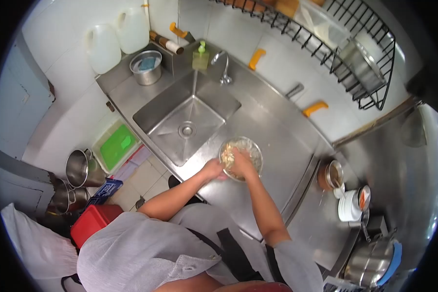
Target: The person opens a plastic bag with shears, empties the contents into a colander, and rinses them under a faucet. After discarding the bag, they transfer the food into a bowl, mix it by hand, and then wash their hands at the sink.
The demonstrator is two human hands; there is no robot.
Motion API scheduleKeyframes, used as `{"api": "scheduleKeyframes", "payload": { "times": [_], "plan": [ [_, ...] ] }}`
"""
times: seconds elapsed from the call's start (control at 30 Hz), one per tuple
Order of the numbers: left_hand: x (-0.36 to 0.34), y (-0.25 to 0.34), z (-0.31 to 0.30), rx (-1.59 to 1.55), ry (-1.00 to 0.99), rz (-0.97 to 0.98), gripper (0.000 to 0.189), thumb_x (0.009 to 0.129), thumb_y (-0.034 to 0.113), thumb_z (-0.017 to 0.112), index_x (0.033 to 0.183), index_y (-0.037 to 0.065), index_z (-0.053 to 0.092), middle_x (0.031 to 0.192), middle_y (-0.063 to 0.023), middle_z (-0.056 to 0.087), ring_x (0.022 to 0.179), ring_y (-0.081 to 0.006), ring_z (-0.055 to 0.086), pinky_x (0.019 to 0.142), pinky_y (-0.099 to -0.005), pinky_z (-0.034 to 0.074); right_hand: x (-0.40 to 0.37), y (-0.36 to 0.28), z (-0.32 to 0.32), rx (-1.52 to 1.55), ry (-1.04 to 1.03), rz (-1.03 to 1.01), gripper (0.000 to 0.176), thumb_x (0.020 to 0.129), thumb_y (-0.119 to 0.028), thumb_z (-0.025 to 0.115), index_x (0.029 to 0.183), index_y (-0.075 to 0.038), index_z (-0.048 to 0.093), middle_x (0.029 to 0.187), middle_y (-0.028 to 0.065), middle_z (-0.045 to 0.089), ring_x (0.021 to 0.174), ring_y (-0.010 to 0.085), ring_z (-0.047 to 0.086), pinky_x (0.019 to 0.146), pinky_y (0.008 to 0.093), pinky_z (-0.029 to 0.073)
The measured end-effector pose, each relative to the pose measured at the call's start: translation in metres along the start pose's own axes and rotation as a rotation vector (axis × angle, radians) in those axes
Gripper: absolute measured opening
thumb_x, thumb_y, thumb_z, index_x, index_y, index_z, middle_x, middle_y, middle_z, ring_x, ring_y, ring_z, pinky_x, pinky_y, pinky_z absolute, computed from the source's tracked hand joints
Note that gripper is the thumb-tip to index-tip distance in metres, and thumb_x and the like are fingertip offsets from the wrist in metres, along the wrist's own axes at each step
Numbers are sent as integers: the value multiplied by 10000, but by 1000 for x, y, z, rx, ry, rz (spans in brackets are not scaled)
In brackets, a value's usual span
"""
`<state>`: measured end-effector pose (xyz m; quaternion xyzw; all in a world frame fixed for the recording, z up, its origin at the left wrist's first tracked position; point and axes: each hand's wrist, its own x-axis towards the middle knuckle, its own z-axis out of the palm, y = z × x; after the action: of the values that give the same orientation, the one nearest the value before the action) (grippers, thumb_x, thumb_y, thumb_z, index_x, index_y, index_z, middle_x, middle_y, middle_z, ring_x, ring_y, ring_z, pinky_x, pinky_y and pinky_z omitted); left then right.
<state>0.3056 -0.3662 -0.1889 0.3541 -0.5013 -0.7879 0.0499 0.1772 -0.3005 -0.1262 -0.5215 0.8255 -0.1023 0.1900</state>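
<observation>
A round metal bowl (261, 163) stands on the steel counter, just right of the sink. Inside it is a pale, crumbly or shredded food mixture (227, 155). My left hand (213, 170) is closed at the bowl's near left edge, steadying the rim. My right hand (243, 164) reaches down into the bowl with its fingers curled into the mixture; the fingertips are partly hidden by the food.
A steel sink (165, 131) with a tap (225, 68) and soap bottle (201, 56) lies to the left. A metal pot (146, 68) stands beyond it. On the right are a stack of white containers (348, 207) and a large pot (370, 263). A wire rack (321, 48) hangs above.
</observation>
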Motion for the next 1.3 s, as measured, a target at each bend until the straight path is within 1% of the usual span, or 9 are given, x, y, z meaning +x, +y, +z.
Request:
{"api": "scheduleKeyframes", "payload": {
  "times": [0.13,0.27,0.43,0.57,0.63,0.77,0.87,1.07,1.3],
  "plan": [
    [-14,-12,3,-11,48,42,250,866,96,503,1010,-107,524,911,-156,600,712,-215,632,627,-295,570,10,12,39,-148,196,26,454,717,-64,612,1138,-117,453,1116,244,509,1061,407,501,873,502,415],
    [-19,5,-3,172,127,119,226,840,84,517,965,-100,558,826,-116,595,661,-165,608,586,-275,557,20,24,29,-54,254,164,438,690,13,578,1101,-89,468,1033,222,556,963,391,557,805,473,458],
    [-29,8,-5,55,129,66,223,863,98,511,975,-93,540,842,-116,595,667,-151,611,625,-266,563,7,31,-6,169,246,-54,427,676,6,600,1093,-55,535,1015,171,610,964,337,582,834,397,463],
    [-28,4,0,37,131,13,235,881,105,496,1006,-93,512,867,-126,595,697,-168,625,643,-278,568,3,40,-30,635,-83,-169,508,673,-36,657,1161,-37,518,1045,150,613,1005,255,572,873,337,440],
    [-33,9,3,-15,125,5,272,869,98,465,1050,-103,498,919,-154,592,744,-202,637,632,-287,570,11,51,-15,640,-98,72,604,679,-54,688,1237,-16,457,1112,128,583,1021,206,545,885,300,421],
    [-31,-2,10,-56,145,-38,259,885,79,416,1053,-101,495,940,-165,601,772,-205,643,641,-297,567,4,37,51,740,34,154,692,688,-58,693,1296,17,371,1135,152,557,1020,225,545,874,307,431],
    [-25,-5,5,-49,140,20,257,875,86,433,1028,-109,504,893,-154,609,748,-203,647,620,-294,564,0,24,38,1179,-111,357,745,661,-74,704,1299,67,344,1124,198,553,1009,251,556,869,312,431],
    [-24,14,0,59,131,35,252,859,95,466,990,-115,515,859,-140,593,687,-189,638,606,-272,561,-9,27,0,653,136,245,587,647,-45,670,1188,76,478,1113,198,572,1033,259,555,884,311,420],
    [-16,28,-3,92,91,-31,253,888,115,472,1040,-83,513,893,-118,587,694,-158,616,605,-262,565,-18,44,-33,854,-70,-21,603,636,-60,687,1196,39,486,1114,188,575,1053,279,547,909,325,404]
  ]
}}
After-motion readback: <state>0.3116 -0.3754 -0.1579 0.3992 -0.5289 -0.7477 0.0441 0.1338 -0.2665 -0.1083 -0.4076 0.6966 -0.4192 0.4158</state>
